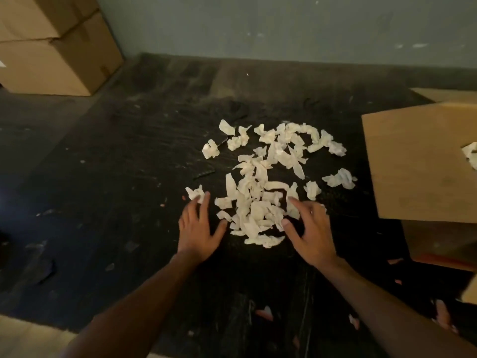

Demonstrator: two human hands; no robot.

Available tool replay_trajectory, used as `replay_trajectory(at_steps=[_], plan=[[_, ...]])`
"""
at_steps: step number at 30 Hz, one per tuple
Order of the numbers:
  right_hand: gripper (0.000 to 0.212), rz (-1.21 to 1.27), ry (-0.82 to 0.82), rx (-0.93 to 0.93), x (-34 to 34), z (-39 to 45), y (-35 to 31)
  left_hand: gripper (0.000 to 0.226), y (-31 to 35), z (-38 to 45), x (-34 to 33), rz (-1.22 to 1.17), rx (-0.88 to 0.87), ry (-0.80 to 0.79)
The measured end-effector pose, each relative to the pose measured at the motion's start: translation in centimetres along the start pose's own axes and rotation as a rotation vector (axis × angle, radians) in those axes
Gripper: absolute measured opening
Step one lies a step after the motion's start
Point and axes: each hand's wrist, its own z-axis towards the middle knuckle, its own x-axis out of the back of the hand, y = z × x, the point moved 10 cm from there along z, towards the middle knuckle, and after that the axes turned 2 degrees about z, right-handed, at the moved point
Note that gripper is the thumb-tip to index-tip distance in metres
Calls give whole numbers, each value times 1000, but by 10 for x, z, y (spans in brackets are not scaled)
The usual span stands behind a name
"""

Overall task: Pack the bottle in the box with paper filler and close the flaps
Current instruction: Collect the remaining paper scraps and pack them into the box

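Observation:
A scattered pile of crumpled white paper filler (pixel 260 192) lies on the dark mat in the middle of the view. My left hand (pixel 198 228) rests flat with fingers spread at the pile's near left edge, fingertips by one stray scrap. My right hand (pixel 309 236) is spread at the near right edge, fingers touching the paper. Neither hand holds anything. The brown cardboard box (pixel 418 166) stands at the right edge, one flap facing me, with a bit of paper (pixel 471 155) showing inside. No bottle is in view.
Two stacked cardboard cartons (pixel 51 45) stand at the far left against the grey wall (pixel 284 24). The black mat (pixel 116 177) is scuffed, with small pink scraps (pixel 264 312) near my forearms. A pale floor strip (pixel 28 337) shows at the bottom left.

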Motion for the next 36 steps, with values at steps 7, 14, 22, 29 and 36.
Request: replay_trajectory(at_steps=[7, 14, 22, 29, 36], plan=[[99, -400, -461, 185, -66, -40, -2, 100, -51, 63, -11, 31, 173, -86], [60, -53, -258, 224, -46, 0, -36, 78, 9, 85, -18, -116, -155, -175], [64, -49, 365, -810, 37, 77, 119, 79, -32, 136, 4, -101, -45, -70], [47, 66, 140, -445, -22, 92, 76, 71, -15, 148, -7, -234, -174, -228], [24, 205, 470, -503, 20, 155, 68, 68, -5, 225, 39, -89, -179, 142]])
